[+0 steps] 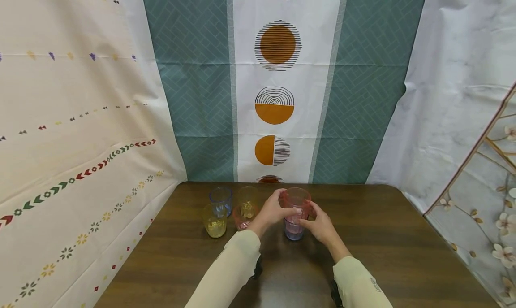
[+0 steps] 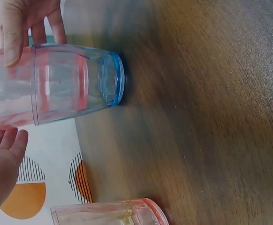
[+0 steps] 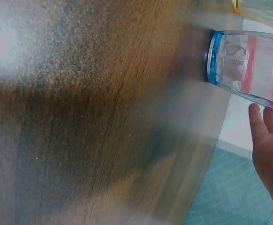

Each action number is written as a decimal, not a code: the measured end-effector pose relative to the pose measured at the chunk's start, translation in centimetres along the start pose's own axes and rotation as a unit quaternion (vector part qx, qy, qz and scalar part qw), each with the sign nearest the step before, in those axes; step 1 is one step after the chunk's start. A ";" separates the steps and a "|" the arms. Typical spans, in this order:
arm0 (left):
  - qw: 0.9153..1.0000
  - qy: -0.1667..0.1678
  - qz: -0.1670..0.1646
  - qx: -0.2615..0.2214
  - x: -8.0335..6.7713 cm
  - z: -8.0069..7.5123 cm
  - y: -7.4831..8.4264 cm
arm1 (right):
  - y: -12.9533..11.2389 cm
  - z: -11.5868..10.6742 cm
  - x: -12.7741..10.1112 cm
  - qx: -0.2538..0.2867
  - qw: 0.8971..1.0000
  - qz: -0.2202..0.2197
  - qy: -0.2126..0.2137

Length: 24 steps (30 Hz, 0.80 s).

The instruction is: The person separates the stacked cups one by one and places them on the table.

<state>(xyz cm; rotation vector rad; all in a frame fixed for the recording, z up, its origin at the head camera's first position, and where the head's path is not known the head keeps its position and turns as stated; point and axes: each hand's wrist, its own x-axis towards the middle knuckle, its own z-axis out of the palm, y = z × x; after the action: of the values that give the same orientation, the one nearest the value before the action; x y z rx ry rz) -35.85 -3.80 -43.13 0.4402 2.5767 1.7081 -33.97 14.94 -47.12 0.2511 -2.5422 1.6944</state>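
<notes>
Curling fingers (image 2: 17, 145) of my left hand (image 1: 275, 210) and right hand (image 1: 321, 226), I pinch a pink cup (image 1: 297, 197) inside a blue cup (image 1: 294, 232).

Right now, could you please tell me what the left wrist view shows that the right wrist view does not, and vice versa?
Only the left wrist view shows the left hand and the orange prints on the white cloth. Only the right wrist view shows the green cloth's herringbone pattern. Both share the right hand, the stacked cups, blue at the base with pink inside, some white cloth and the wooden table.
</notes>
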 end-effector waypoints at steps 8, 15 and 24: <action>1.000 0.004 -0.002 -0.007 0.0 0.1 0.0 | 0.2 0.0 0.1 -0.001 1.000 -0.002 -0.004; 1.000 0.000 -0.003 -0.003 -0.2 -0.1 0.3 | 0.3 0.1 0.2 -0.005 1.000 -0.001 0.002; 1.000 -0.006 0.003 -0.006 0.0 -0.2 0.0 | 0.6 0.1 0.2 -0.012 1.000 -0.002 0.004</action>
<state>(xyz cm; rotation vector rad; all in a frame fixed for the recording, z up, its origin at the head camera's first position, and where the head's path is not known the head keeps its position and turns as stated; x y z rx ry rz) -35.93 -3.95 -43.07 0.4578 2.5579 1.7162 -34.31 15.01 -47.68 0.2459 -2.5522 1.6600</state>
